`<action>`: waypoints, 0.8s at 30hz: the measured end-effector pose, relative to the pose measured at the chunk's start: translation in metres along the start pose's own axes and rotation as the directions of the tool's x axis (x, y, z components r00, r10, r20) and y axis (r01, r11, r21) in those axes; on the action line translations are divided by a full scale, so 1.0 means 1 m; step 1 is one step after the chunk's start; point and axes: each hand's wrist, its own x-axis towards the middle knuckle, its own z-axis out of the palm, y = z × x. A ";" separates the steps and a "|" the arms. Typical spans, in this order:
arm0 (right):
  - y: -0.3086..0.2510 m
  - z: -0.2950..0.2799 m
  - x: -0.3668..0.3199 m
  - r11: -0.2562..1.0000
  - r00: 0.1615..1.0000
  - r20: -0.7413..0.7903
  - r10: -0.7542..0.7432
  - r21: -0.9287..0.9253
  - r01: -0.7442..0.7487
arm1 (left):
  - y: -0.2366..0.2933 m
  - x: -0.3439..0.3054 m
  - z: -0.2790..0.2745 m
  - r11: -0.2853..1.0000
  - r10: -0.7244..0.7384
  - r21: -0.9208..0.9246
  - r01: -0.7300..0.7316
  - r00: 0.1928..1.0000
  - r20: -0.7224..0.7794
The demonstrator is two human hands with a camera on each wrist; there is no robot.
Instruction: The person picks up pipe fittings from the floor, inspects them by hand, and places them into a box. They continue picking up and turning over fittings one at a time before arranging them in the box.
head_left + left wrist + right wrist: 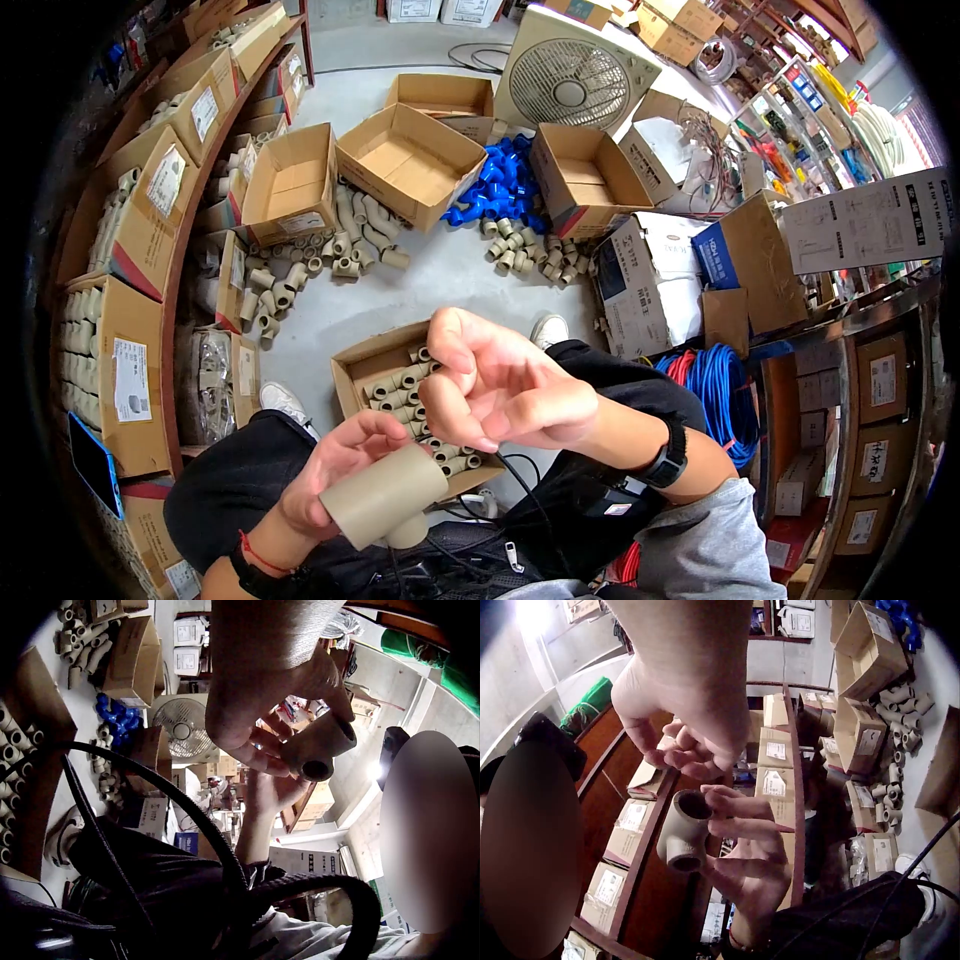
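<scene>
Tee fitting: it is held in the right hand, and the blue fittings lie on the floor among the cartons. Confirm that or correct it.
Wrong hand: the head view shows the tee fitting held in the left hand, not the right hand. The rest stands: the blue fittings lie on the floor among the cartons.

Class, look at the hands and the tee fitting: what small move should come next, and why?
Probably lower the tee fitting with the left hand toward the open carton between the feet: similarly coloured fittings lie there in rows, and the right hand holds nothing.
</scene>
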 end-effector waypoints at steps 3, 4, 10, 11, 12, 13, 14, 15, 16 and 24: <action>0.001 0.000 0.000 0.999 1.000 0.015 -0.021 -0.037 0.022 | 0.000 0.000 0.002 1.000 0.007 -0.014 -0.008 1.000 -0.012; 0.001 0.001 0.000 0.999 1.000 0.014 -0.010 -0.052 0.010 | 0.000 -0.001 0.001 1.000 0.000 -0.015 0.000 1.000 -0.002; -0.001 0.008 -0.002 0.991 0.999 -0.023 0.032 -0.126 -0.035 | 0.009 -0.003 0.008 0.939 0.070 0.328 -0.105 0.991 0.117; 0.000 0.010 -0.001 0.989 1.000 0.004 0.011 -0.146 -0.011 | 0.018 -0.005 0.014 0.843 0.109 0.509 -0.175 0.982 0.157; 0.000 0.011 -0.001 0.984 1.000 0.002 0.021 -0.176 -0.020 | 0.026 -0.008 0.020 0.707 0.133 0.666 -0.237 0.970 0.204; 0.000 0.013 -0.001 0.978 1.000 -0.001 0.030 -0.206 -0.029 | 0.032 -0.006 0.029 0.422 0.251 0.840 -0.342 0.934 0.255; 0.000 0.014 -0.002 0.971 0.999 -0.005 0.038 -0.237 -0.038 | 0.035 -0.006 0.034 0.159 0.306 0.894 -0.418 0.882 0.358; 0.000 0.013 -0.002 0.948 0.999 -0.001 0.036 -0.317 -0.034 | 0.035 -0.008 0.039 0.017 0.378 0.909 -0.417 0.844 0.380; 0.000 0.012 -0.002 0.945 0.999 0.003 0.034 -0.326 -0.032 | 0.034 -0.011 0.043 -0.125 0.442 0.908 -0.400 0.797 0.412; 0.004 0.010 -0.001 0.902 1.000 0.001 0.029 -0.430 -0.026 | 0.031 -0.013 0.045 -0.407 0.324 0.863 -0.300 0.836 0.443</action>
